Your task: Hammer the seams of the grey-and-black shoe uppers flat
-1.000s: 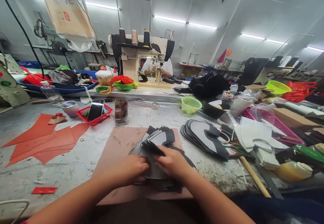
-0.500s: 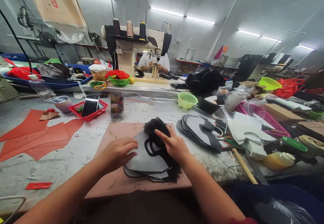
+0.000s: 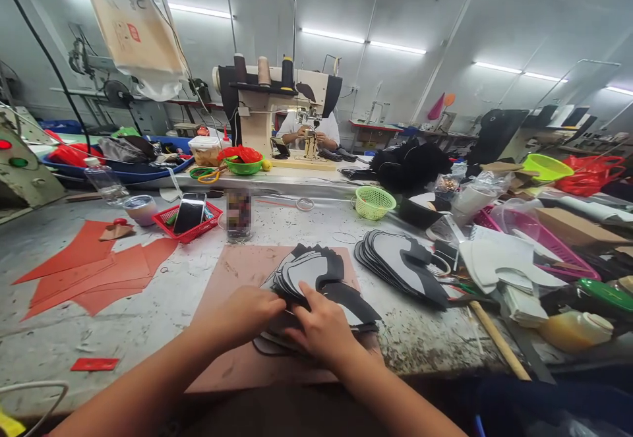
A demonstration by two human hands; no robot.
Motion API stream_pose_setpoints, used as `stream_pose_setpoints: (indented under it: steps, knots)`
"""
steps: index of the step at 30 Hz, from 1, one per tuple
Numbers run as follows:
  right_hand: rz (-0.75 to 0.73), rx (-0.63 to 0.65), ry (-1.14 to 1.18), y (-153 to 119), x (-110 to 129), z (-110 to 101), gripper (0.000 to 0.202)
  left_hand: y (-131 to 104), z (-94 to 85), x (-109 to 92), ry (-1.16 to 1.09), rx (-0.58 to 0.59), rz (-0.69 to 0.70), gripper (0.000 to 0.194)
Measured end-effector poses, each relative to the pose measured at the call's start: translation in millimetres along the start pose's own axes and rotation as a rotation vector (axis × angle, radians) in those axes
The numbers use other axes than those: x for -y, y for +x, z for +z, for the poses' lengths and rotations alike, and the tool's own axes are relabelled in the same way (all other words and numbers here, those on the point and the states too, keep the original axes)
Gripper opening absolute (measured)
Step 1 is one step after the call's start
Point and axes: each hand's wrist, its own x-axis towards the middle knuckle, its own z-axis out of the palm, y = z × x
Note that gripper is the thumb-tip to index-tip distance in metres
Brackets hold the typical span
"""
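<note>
A stack of grey and black cut pieces [image 3: 309, 269] lies fanned out on a pinkish board [image 3: 222, 351]. At its left edge, my left hand [image 3: 247, 315] has its fingers curled together around the edge of the pieces. My right hand [image 3: 324, 331] rests on the stack with its fingers spread, the index finger on a grey face. More pieces show underneath, partly hidden by both hands. To the right of the board sits a second fanned stack of similar pieces [image 3: 390, 262].
Orange-red sheets [image 3: 113, 265] lie at left, near a red basket [image 3: 198, 229] holding a phone. A green basket [image 3: 374, 203] stands behind. A wooden-handled tool [image 3: 499, 341] lies at right. Beyond the sewing machine [image 3: 257, 107], a person's hands [image 3: 314, 135] are busy.
My left hand has moved right and closed at the stack. My right hand has come down onto it. The pieces on top are now fanned out, and the view has shifted slightly.
</note>
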Motion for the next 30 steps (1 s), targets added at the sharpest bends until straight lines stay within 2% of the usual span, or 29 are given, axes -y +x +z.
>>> stream_pose_setpoints:
  steps: [2,5,7,9,11,15,17,20,26,30]
  knots:
    - [0.012,0.002,-0.04,1.6,-1.5,1.2,0.022,2.0,-0.4,-0.1,0.044,-0.117,0.056,0.021]
    - [0.069,-0.014,-0.075,4.8,-12.1,-1.4,0.037,1.1,-5.9,3.8,0.084,-0.465,0.111,0.017]
    - [0.118,-0.025,-0.085,7.6,-22.5,-6.3,0.046,-1.8,-11.2,8.4,0.101,-0.689,0.048,0.012]
    - [0.155,-0.033,-0.08,10.6,-32.0,-12.4,0.054,-5.6,-13.7,12.3,0.106,-0.803,-0.024,0.011]
    - [0.17,-0.023,-0.071,13.4,-37.5,-17.9,0.061,-9.7,-10.0,13.6,0.076,-0.742,-0.001,0.01]
    - [0.136,0.075,-0.068,15.8,-33.3,-22.5,0.064,-15.6,11.7,10.6,0.041,-0.322,0.146,0.015]
    - [0.102,0.124,-0.063,15.3,-27.6,-21.7,0.059,-16.5,21.1,10.7,0.041,-0.144,0.105,0.025]
    - [0.085,0.147,-0.048,14.3,-22.0,-20.2,0.049,-14.8,23.9,14.3,-0.036,0.033,0.005,0.04]
    - [0.112,0.149,-0.012,11.9,-19.6,-21.0,0.037,-5.7,6.4,20.4,-0.193,0.185,-0.056,0.035]
    - [0.031,0.21,-0.013,8.0,-12.1,-16.9,0.065,-2.0,-0.2,20.5,-0.238,0.167,-0.089,0.024]
